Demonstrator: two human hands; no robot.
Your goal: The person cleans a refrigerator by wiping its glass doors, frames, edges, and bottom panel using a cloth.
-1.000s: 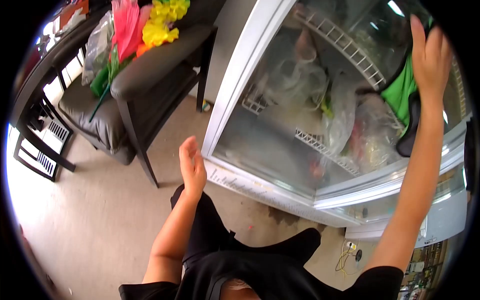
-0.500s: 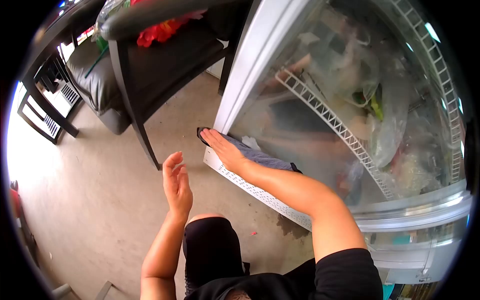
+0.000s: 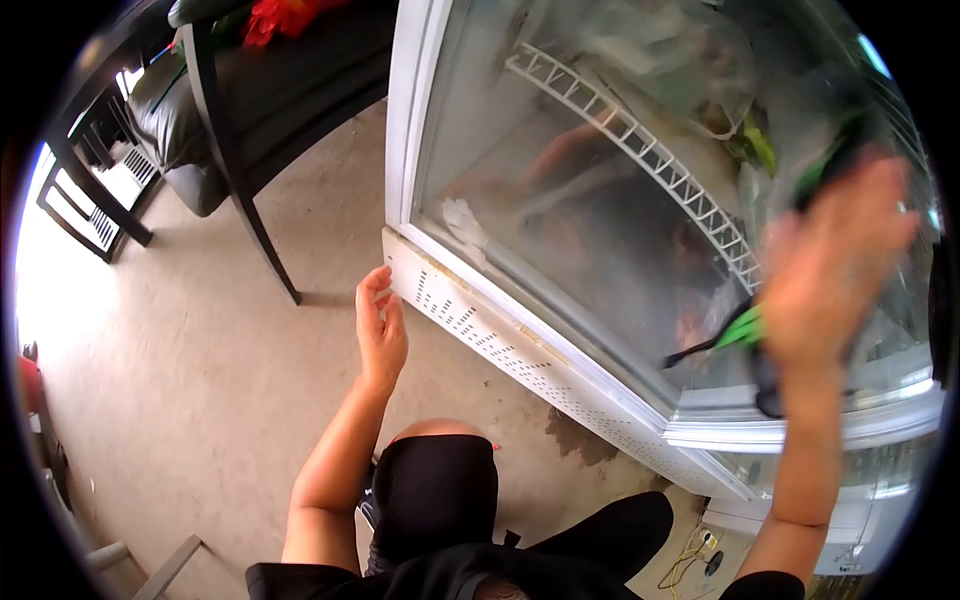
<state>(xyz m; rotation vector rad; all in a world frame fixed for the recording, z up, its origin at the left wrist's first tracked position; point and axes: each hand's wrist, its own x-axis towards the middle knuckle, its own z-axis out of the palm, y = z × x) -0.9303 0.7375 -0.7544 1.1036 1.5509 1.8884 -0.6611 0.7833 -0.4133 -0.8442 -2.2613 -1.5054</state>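
My right hand (image 3: 838, 262), blurred by motion, is over the right side of a glass door (image 3: 590, 235). With it goes a dark cloth (image 3: 742, 328) with green parts, showing on both sides of the hand against the glass. How the fingers grip it is smeared. My left hand (image 3: 381, 340) hangs in the air near the left end of the cooler's white perforated base panel (image 3: 470, 325). Its fingers are loosely bent and apart, with nothing in them. Behind the glass are a white wire rack (image 3: 640, 150) and clear plastic bags (image 3: 680, 65).
A black armchair (image 3: 290, 130) with red flowers (image 3: 280, 20) on it stands at the upper left. My knee (image 3: 440, 490) is close to the cooler base. A dark stain (image 3: 580, 435) marks the concrete floor (image 3: 200, 400), and a yellow cable (image 3: 690, 562) lies at the lower right.
My right hand and the cloth have moved from the lower left edge of the glass to its right side. My left hand has shifted slightly up and right. The view has turned somewhat.
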